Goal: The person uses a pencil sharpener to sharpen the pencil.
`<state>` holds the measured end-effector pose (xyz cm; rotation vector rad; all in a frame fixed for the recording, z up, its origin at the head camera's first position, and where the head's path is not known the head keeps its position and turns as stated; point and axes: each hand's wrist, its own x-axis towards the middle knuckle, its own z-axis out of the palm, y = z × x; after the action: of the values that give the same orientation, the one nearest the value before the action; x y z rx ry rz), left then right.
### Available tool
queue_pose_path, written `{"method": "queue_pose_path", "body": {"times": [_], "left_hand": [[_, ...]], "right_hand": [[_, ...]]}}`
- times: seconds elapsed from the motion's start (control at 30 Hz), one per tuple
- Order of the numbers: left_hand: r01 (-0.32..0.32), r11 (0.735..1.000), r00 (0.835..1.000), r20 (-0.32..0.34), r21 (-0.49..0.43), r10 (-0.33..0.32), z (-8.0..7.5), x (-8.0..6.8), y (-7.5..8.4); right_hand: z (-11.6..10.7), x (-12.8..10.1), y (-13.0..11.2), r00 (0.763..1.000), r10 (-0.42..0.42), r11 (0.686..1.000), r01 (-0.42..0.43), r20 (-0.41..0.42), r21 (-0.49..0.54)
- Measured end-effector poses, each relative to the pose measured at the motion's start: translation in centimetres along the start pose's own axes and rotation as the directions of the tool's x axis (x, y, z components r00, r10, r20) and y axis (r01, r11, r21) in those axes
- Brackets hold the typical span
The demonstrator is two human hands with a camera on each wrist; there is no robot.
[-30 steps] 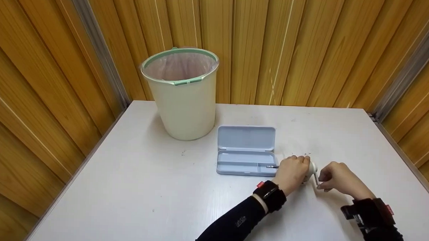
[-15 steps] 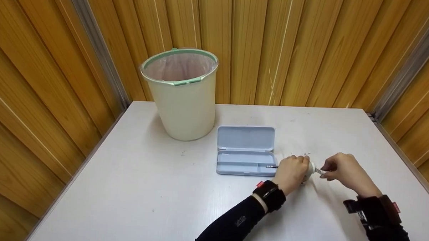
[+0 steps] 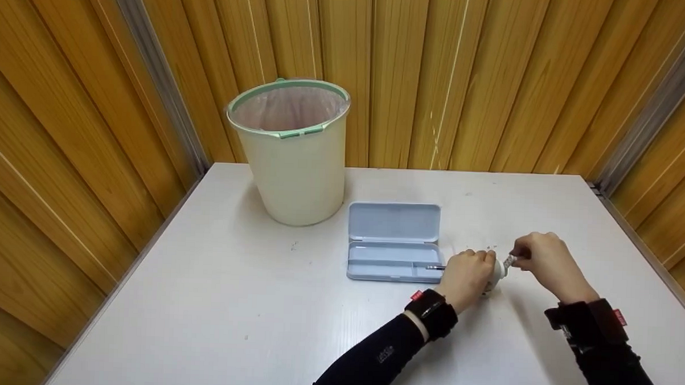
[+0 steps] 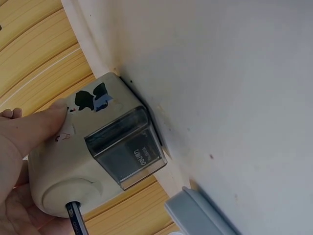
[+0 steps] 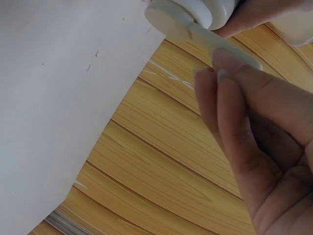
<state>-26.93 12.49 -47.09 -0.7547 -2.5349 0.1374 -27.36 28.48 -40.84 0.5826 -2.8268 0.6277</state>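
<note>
I judged sharpening under way: my left hand (image 3: 466, 275) gripped the cream plastic crank pencil sharpener (image 4: 93, 156) on the white desk (image 3: 258, 315), right of the open pale-blue pencil case (image 3: 393, 243); my right hand (image 3: 537, 257) pinched its crank handle (image 5: 215, 41). Next call: steady cranking, body braced.

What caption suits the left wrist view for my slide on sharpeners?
Left hand holds a cream pencil sharpener on the white table, a pencil in it.
</note>
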Motion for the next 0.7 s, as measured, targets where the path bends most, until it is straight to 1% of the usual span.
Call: {"method": "queue_pose_path", "body": {"times": [0.2,0.33,0.47,0.57,0.7], "left_hand": [[-0.001,1.000,1.000,-0.001,-0.003,0.001,0.0,0.0,-0.1],[-0.005,1.000,1.000,-0.003,0.006,0.005,0.1,0.0,-0.1],[-0.004,1.000,1.000,0.001,0.006,0.004,0.2,0.0,0.0],[-0.003,1.000,1.000,0.004,-0.001,0.003,0.3,0.0,0.0],[-0.004,1.000,1.000,-0.010,0.003,0.004,0.2,-0.1,-0.1]], "right_hand": [[1.1,1.1,0.7,0.993,-0.024,0.999,0.021,-0.112,-0.024],[2.0,1.8,1.3,0.988,-0.028,0.999,0.025,-0.153,-0.021],[2.8,2.2,1.9,0.988,-0.011,1.000,0.011,-0.154,0.002],[3.3,2.5,2.3,0.990,0.006,1.000,-0.004,-0.138,0.021],[4.0,3.0,2.8,0.993,0.021,0.999,-0.016,-0.114,0.043]]}}
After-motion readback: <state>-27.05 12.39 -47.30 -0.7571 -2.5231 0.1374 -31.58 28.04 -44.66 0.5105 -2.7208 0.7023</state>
